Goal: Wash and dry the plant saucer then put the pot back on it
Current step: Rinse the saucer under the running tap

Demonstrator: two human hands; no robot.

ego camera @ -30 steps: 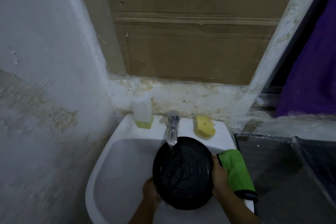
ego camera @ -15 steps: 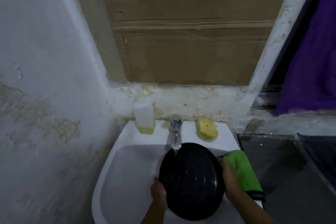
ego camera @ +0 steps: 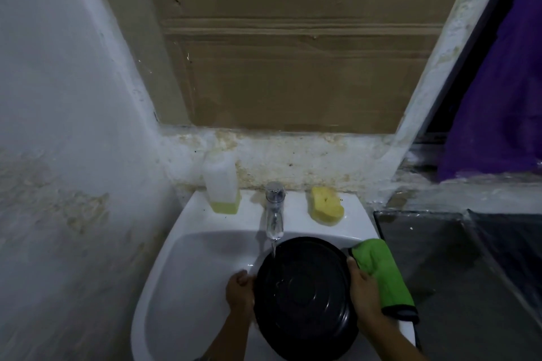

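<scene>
— Where is the saucer?

— The black plant saucer (ego camera: 305,299) is over the basin of the white sink (ego camera: 187,278), tilted, with its ringed inner face toward the camera. Its far rim sits right under the spout of the chrome tap (ego camera: 274,214), and a thin stream of water falls onto that rim.

— Who has it, and how?

— Both hands. The left hand (ego camera: 239,291) is at the left rim, fingers curled in around the edge, so the grip there is closed on the saucer. The right hand (ego camera: 362,291) is at the right rim, with its thumb lying along the edge near the top. The fingers of that hand go behind the saucer and cannot be seen, but the palm wraps the rim, so it is gripping too.

— How wide are the grips?

— Narrow: each hand only spans the thickness of the rim, nothing more.

— What is beside the right hand?

— A green cloth (ego camera: 381,275) draped over the right edge of the sink, touching or just beside the back of that hand; which of the two I cannot tell.

— And on the back ledge?

— A translucent bottle (ego camera: 221,184) with a little yellow-green liquid at the bottom stands left of the tap, and a yellow sponge (ego camera: 326,208) lies to the right of it. Brown cardboard (ego camera: 293,67) fills the opening above, and purple fabric (ego camera: 504,82) hangs at the far right.
</scene>
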